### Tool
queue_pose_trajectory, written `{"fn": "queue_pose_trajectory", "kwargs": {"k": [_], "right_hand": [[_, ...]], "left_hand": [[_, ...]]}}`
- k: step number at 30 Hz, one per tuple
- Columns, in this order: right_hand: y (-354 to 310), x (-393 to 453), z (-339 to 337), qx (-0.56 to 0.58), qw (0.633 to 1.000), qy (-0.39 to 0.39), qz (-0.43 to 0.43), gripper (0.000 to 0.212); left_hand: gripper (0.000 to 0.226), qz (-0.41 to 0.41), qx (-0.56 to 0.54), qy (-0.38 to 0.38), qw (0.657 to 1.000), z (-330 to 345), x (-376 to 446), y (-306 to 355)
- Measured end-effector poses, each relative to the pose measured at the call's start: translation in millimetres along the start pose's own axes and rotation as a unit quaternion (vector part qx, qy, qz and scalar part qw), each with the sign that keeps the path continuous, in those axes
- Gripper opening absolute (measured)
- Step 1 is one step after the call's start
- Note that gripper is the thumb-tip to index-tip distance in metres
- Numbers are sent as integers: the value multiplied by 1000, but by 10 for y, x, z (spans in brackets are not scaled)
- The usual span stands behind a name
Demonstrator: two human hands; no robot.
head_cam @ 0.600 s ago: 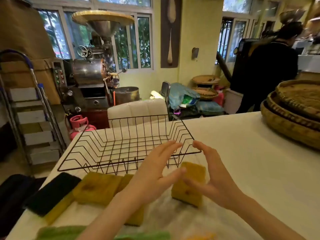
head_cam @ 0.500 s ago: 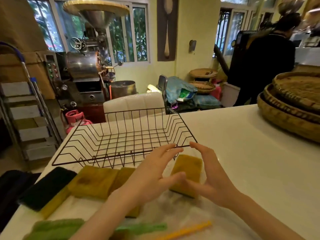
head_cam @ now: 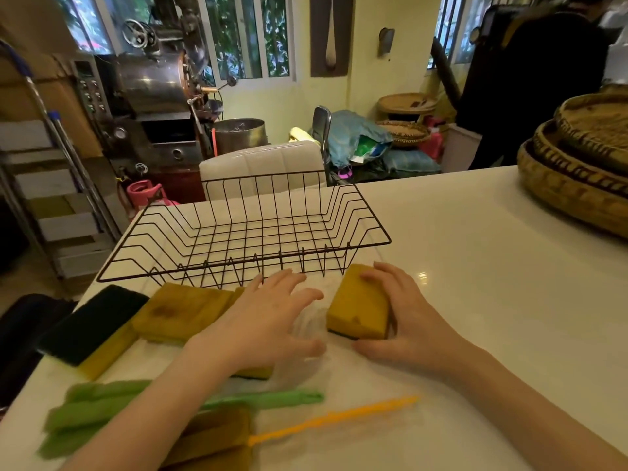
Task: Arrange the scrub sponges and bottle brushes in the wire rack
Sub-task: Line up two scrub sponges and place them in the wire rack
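Observation:
An empty black wire rack (head_cam: 244, 262) stands at the far left of the white table (head_cam: 475, 266). Just in front of it, my right hand (head_cam: 404, 317) grips a yellow scrub sponge (head_cam: 356, 304) that rests on the table. My left hand (head_cam: 268, 317) hovers open beside it, fingers spread, over another yellow sponge (head_cam: 253, 372). Further left lie a yellow sponge (head_cam: 183, 311) and a dark-faced sponge (head_cam: 91, 321). Near me lie green bottle brushes (head_cam: 102, 406), a yellow-handled brush (head_cam: 333, 419) and a brown brush head (head_cam: 217, 433).
Stacked woven baskets (head_cam: 577, 185) sit at the table's right end. A person in black (head_cam: 530, 79) stands behind them. Beyond the rack are a white chair back (head_cam: 261, 164) and a metal roasting machine (head_cam: 153, 83). The table's left edge runs close to the sponges.
My right hand has come down and closed around the yellow sponge. My left hand has lowered and spread. The view has tilted down, showing the brushes.

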State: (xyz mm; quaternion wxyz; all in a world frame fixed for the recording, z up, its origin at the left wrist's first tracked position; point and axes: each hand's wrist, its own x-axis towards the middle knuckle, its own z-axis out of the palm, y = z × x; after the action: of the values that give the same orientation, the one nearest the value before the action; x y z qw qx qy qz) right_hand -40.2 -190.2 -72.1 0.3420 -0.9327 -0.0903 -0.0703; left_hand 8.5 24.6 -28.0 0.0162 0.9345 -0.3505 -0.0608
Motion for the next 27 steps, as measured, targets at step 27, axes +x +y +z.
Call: {"fn": "queue_pose_trajectory", "kwargs": {"k": [27], "right_hand": [[-307,464,-131,244,946,-56,205,24]], "left_hand": [[102,-30,-95,-114,988,-373,-276,-384]]}}
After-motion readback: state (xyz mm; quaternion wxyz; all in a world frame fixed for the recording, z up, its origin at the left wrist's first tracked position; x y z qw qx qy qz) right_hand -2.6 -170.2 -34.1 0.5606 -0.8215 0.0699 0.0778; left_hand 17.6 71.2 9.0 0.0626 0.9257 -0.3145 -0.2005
